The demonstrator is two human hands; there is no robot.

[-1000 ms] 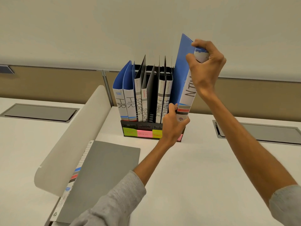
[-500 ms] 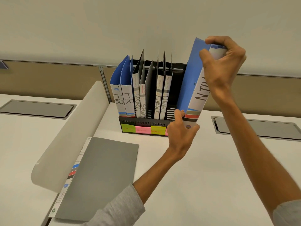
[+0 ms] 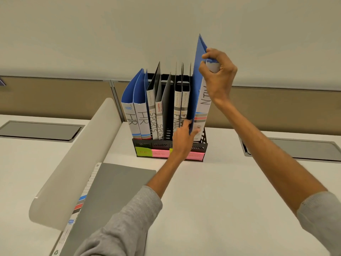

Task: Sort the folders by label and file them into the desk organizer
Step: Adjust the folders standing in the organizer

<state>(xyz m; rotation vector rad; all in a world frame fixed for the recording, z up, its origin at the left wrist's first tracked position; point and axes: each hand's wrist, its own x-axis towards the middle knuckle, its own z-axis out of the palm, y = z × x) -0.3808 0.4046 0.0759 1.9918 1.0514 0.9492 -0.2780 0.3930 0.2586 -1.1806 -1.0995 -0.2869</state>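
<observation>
The folder point(image 3: 202, 100) stands near upright, its foot inside the organizer's point(image 3: 200, 147) right end. Right hand point(image 3: 218, 74) fingers curl round the spine top and left hand point(image 3: 181, 139) fingers pinch the lower edge. Its seat lies straight below the 2 grips, so the move looks like a push down.

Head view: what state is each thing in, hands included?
blue folder: upright, bottom in rightmost slot of desk organizer, held by both hands.
right hand: grips the folder's top.
left hand: pinches its lower edge.
HR folders: filed upright, leftmost slot.
SPORTS folders: filed upright.
FINANCE folders: filed upright.
grey folder: lying flat on the desk, unfiled.
</observation>
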